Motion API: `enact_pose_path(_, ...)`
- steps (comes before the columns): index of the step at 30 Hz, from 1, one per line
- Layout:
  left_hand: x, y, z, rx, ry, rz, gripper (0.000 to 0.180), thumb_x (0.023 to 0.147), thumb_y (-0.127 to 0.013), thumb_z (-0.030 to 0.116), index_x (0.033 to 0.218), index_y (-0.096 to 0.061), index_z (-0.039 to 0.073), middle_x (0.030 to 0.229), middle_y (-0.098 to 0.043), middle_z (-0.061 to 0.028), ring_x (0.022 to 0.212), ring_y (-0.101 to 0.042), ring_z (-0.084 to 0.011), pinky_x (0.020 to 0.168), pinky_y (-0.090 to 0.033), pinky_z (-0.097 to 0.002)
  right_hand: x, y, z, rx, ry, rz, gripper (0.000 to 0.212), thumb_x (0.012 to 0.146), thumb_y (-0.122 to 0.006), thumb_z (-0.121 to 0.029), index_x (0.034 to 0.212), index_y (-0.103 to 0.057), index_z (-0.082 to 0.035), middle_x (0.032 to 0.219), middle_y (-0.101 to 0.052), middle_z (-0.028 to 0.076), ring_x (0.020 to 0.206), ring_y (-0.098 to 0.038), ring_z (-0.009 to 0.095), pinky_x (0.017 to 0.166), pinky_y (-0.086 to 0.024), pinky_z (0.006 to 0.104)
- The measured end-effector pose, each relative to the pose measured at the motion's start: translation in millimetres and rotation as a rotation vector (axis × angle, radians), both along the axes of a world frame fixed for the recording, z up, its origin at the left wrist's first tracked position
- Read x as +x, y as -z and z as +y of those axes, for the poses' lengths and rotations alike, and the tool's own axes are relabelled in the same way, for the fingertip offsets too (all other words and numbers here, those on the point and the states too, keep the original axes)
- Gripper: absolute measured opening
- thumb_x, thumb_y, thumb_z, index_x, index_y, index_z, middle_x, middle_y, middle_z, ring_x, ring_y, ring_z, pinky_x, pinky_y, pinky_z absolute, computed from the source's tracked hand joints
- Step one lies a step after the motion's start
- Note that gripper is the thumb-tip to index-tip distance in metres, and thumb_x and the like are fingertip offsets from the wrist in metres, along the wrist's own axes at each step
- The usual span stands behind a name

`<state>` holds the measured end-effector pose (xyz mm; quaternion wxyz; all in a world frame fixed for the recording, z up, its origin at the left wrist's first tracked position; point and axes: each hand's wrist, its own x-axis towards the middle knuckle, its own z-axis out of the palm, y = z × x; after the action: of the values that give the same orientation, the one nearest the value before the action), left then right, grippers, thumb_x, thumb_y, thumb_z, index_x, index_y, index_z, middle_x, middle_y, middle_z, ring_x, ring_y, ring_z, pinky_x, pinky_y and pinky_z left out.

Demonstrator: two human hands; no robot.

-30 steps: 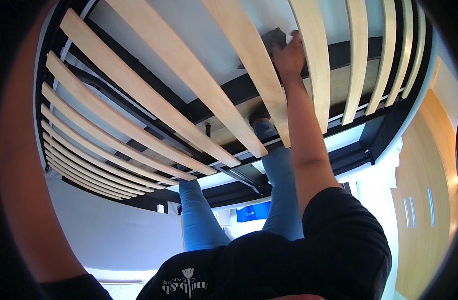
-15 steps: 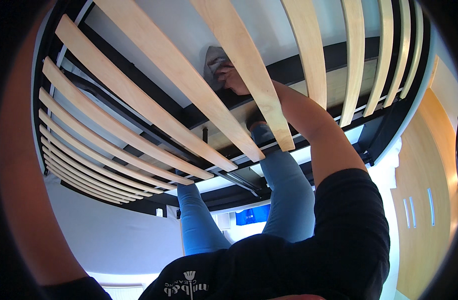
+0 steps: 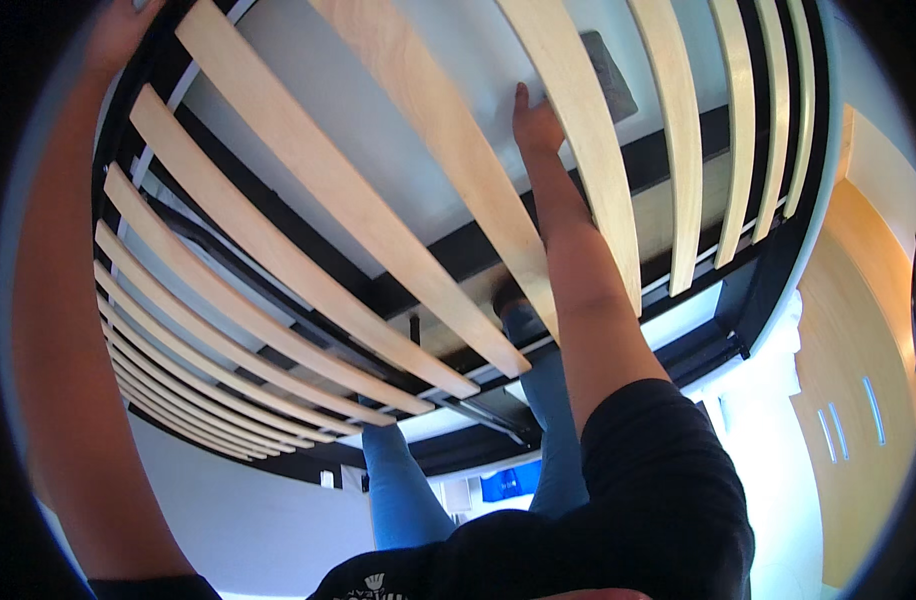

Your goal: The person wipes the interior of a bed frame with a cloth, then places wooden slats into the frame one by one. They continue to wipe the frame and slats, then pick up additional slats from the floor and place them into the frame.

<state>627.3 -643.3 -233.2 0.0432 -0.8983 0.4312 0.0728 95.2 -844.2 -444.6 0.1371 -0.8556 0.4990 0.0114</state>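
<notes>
My right hand [image 3: 538,125] reaches between pale wooden slats [image 3: 478,185] into a bed base. The thumb shows, but a slat hides the fingers. On that slat's other side a grey cloth [image 3: 610,78] lies against the light base panel [image 3: 418,130], and the hand appears to press or hold it. At the top left, my left hand [image 3: 123,30] is closed round the outer edge of the black bed frame [image 3: 128,95]; the picture's rim cuts off part of it.
Black metal bars [image 3: 193,225] and cross rails run under the slats. My legs [image 3: 403,480] stand behind the frame's near edge. A wooden wardrobe [image 3: 828,350] with long handles is at right, and a blue item [image 3: 511,483] lies beyond my legs.
My right hand and the cloth have moved right, past one slat. My left hand has come into view at the top left. The slatted frame sits slightly lower in the picture.
</notes>
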Motion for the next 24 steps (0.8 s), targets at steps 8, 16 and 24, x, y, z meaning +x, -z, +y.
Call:
enact_pose_path(8, -9, -7, -3, -0.043, -0.055, 0.123, 0.071, 0.083, -0.057, 0.064, 0.116, -0.063, 0.002, 0.105, -0.066, -0.0237, 0.103, -0.061, -0.0395, 0.089, -0.047, -0.0424, 67, -57, 41, 0.167, -0.642, -0.004, 0.036, 0.076, -0.069, -0.027, 0.112, -0.065, -0.026, 0.122, -0.051, 0.005, 0.120, -0.043, 0.029, 0.099, -0.042, 0.0460)
enact_pose_path(16, -5, -1, -7, -0.098, -0.057, 0.192, 0.061, 0.086, -0.060, 0.054, 0.115, -0.063, 0.001, 0.107, -0.066, -0.0230, 0.103, -0.062, -0.0377, 0.089, -0.047, -0.0400, -37, -53, 49, 0.537, 0.058, 0.101, 0.024, 0.065, -0.070, -0.014, 0.087, -0.066, -0.008, 0.096, -0.064, 0.015, 0.087, -0.060, 0.033, 0.078, -0.050, 0.0411)
enact_pose_path(24, -29, -14, -37, 0.131, -0.154, 0.027, 0.077, 0.083, -0.051, 0.068, 0.126, -0.057, 0.005, 0.120, -0.061, -0.0218, 0.116, -0.055, -0.0374, 0.097, -0.043, -0.0437, -39, -184, 51, 0.882, 0.232, -0.535, 0.032, 0.071, -0.068, -0.005, 0.099, -0.053, -0.008, 0.099, -0.056, 0.010, 0.094, -0.053, 0.024, 0.085, -0.043, 0.0349)
